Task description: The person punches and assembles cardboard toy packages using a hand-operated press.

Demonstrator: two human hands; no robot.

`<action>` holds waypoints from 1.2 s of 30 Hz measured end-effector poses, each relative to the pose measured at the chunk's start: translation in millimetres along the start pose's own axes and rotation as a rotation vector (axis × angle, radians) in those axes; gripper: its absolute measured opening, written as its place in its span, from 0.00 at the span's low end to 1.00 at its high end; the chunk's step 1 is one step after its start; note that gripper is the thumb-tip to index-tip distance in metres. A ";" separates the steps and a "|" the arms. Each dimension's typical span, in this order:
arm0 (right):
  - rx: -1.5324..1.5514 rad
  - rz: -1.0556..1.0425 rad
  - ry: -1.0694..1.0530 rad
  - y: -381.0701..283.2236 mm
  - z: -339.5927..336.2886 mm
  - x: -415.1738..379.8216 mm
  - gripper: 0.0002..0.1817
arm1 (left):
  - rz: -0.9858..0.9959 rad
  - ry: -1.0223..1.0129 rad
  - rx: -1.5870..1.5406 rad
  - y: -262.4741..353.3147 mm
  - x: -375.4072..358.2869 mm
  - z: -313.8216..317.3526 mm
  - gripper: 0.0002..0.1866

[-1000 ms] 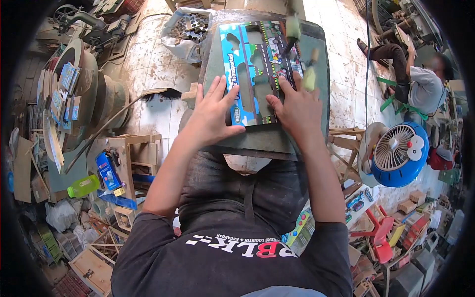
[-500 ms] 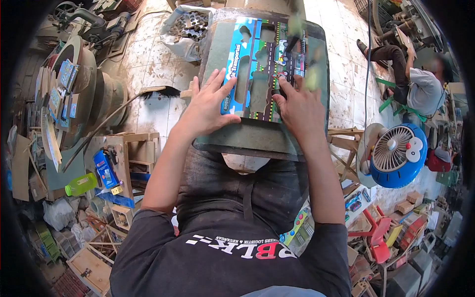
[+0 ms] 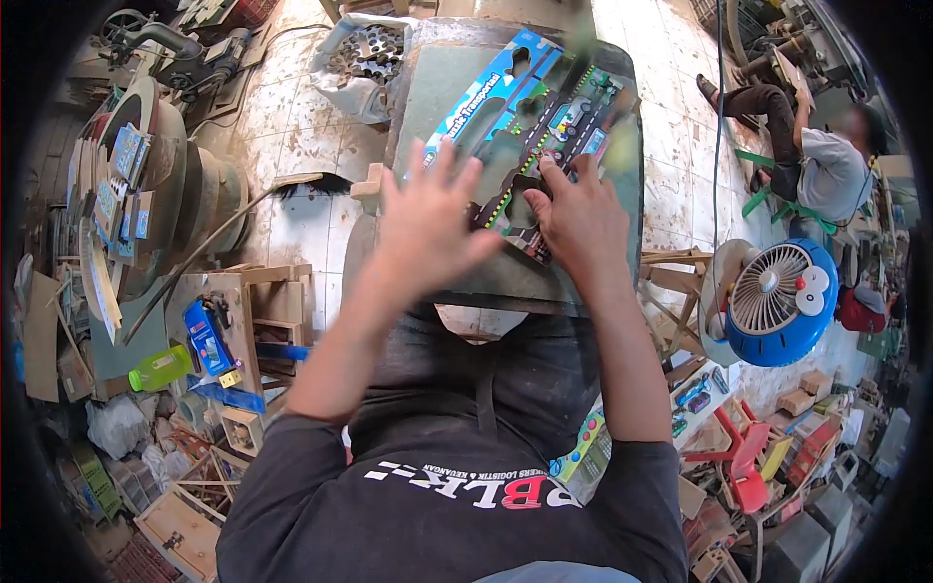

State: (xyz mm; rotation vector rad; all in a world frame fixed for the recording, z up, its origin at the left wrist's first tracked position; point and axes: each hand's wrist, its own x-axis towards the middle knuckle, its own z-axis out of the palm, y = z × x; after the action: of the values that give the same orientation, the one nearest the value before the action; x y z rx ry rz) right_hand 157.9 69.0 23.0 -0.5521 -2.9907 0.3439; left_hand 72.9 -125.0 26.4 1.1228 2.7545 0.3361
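Observation:
A printed wooden puzzle board [image 3: 478, 109] with a blue title strip, road pictures and several cut-outs lies slantwise on a worn green machine table [image 3: 612, 233]. My right hand [image 3: 581, 209] is on the board's near right part, its bent fingers and thumb pressing at a cut-out beside a small red vehicle picture. My left hand [image 3: 428, 228] is raised over the board's near left corner, blurred, its fingers spread and nothing in them. A blurred dark machine part [image 3: 580, 39] hangs over the far side of the board.
A sack of dark offcuts [image 3: 364, 68] stands beyond the table's left side. A brush [image 3: 316, 183] lies left of the table, near a round stand holding cut puzzle pieces [image 3: 131, 151]. On the right are a blue fan [image 3: 785, 301] and a seated person [image 3: 841, 170].
The board has turned clockwise, its far end swinging right. My left hand has come off its left edge and lifted. My right hand has stayed on the board, moving slightly nearer me.

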 end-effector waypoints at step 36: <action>0.127 -0.519 -0.020 68.1 15.3 27.5 0.44 | 0.513 -0.230 0.081 -55.5 61.7 -19.3 0.59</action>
State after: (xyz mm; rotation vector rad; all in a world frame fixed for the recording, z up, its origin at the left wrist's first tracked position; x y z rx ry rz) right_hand 153.8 137.8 -6.6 0.2414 -2.9532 0.4843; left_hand -12.3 -123.1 27.3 1.7621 2.2703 0.1367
